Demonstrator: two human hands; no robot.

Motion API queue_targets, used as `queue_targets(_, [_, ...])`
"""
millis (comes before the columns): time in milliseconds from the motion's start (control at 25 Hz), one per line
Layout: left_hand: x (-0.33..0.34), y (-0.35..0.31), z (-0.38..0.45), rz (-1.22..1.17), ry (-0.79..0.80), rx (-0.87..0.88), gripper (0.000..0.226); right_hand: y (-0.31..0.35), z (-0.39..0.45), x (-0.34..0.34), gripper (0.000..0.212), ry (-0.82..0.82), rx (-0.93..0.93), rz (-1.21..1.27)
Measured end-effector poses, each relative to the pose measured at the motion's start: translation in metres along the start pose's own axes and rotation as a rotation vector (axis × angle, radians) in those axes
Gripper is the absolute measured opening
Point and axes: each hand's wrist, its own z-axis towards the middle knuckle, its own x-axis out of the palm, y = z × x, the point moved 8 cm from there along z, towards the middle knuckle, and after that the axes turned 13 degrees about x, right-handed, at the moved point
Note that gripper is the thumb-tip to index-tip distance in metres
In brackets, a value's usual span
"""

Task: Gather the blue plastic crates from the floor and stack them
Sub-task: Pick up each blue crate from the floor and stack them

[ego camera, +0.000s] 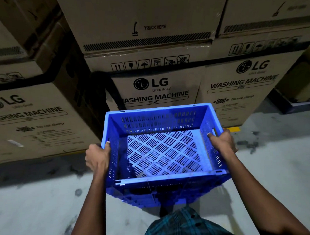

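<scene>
An empty blue plastic crate (163, 152) with slotted walls and a perforated floor is held up in front of me, its open top facing me. My left hand (97, 156) grips its left rim, thumb hooked inside. My right hand (223, 142) grips the right rim the same way. Darker blue plastic (163, 194) shows just under the crate's near wall; I cannot tell whether it is another crate.
Large cardboard washing machine boxes (158, 88) are stacked in a wall right behind the crate, with more at left (30, 116) and right (244, 87). A grey concrete floor (38, 204) spreads on both sides. A dark pallet edge (293, 104) lies at the right.
</scene>
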Motion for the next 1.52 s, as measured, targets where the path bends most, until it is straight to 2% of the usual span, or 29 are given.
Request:
queue_targets(160, [0.001, -0.008, 0.004, 0.024, 0.018, 0.023, 0.044, 0.005, -0.003, 0.002, 0.064, -0.034, -0.014, -0.054])
queue_targets(320, [0.0, -0.003, -0.007, 0.04, 0.005, 0.037, 0.045, -0.002, -0.017, 0.003, 0.075, -0.111, -0.075, -0.172])
queue_targets(680, [-0.003, 0.0, -0.019, 0.095, -0.013, 0.055, 0.047, -0.007, -0.022, 0.003, 0.082, -0.121, -0.128, -0.196])
queue_targets(960, [-0.004, -0.002, -0.012, 0.063, -0.028, 0.072, 0.044, -0.004, -0.015, 0.003, 0.076, -0.04, -0.106, -0.121])
queue_targets(1320, [-0.007, -0.004, -0.009, 0.015, -0.051, 0.104, 0.042, -0.005, -0.009, 0.002, 0.069, -0.038, -0.105, -0.061])
queue_targets(1520, [-0.001, -0.009, -0.008, 0.072, -0.009, 0.09, 0.043, -0.001, -0.011, 0.003, 0.077, -0.061, -0.148, -0.136])
